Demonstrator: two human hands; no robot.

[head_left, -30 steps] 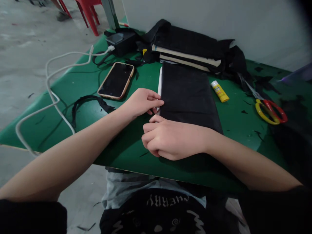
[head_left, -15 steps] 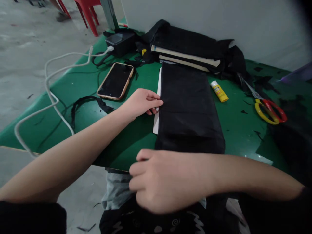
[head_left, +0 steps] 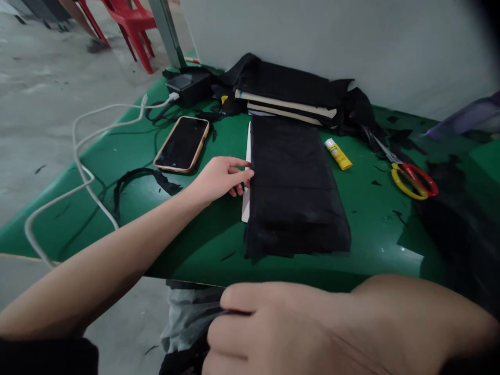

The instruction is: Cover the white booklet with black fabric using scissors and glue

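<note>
A sheet of black fabric (head_left: 292,182) lies over a flat white board (head_left: 246,205), whose edge shows along the fabric's left side. My left hand (head_left: 230,179) pinches the fabric's left edge against the board between thumb and fingers. Close to the camera, below the table's front edge, my right hand (head_left: 269,328) is closed with its fingers curled. What it may hold is hidden. To the right of the fabric lie a yellow glue stick (head_left: 338,154) with a white cap and scissors (head_left: 414,179) with red and yellow handles.
Black-covered books (head_left: 287,78) are stacked at the back against a pale wall. A phone (head_left: 183,144), a black power adapter (head_left: 189,86) and a white cable (head_left: 84,182) lie left on the green table (head_left: 187,250). Black scraps are scattered about. Red chairs (head_left: 130,23) stand beyond.
My right hand has come down toward the camera, away from the fabric's near edge, which now shows. The left hand keeps its pinch. The whole view has shifted slightly.
</note>
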